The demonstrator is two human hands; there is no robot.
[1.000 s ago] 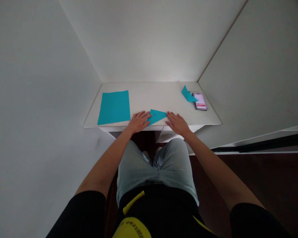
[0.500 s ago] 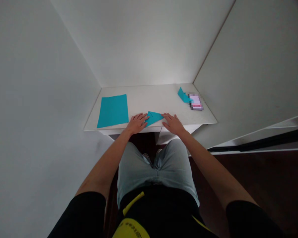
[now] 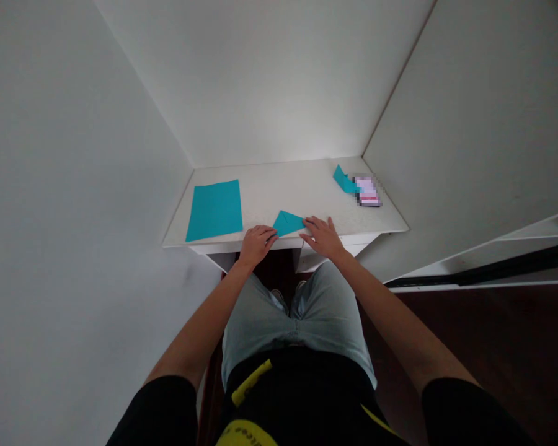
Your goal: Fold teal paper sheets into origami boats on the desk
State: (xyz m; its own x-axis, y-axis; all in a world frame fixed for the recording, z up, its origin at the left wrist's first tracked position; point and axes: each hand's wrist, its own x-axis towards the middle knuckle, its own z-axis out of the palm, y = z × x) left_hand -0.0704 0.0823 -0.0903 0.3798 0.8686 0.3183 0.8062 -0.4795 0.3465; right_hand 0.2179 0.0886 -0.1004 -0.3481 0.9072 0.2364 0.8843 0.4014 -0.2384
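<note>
A small folded sheet of blue paper (image 3: 288, 223) lies near the front edge of the desk, between my two hands. My left hand (image 3: 257, 243) has its fingers together, and thumb and fingertips close on the paper's lower left corner. At the pointed right end rests my right hand (image 3: 324, 237), fingers spread and tips touching the paper. A crease or flap line shows near the paper's top.
A flat blue sheet (image 3: 215, 210) lies on the left of the white desk (image 3: 283, 186). Toward the back right are a folded blue paper piece (image 3: 345, 179) and a blurred-out phone-like object (image 3: 368, 191). White walls (image 3: 279, 80) enclose the desk.
My left hand has drawn back from lying over the paper's left part to its lower left corner. The folded paper has shifted and turned slightly; my right hand stays at its right tip.
</note>
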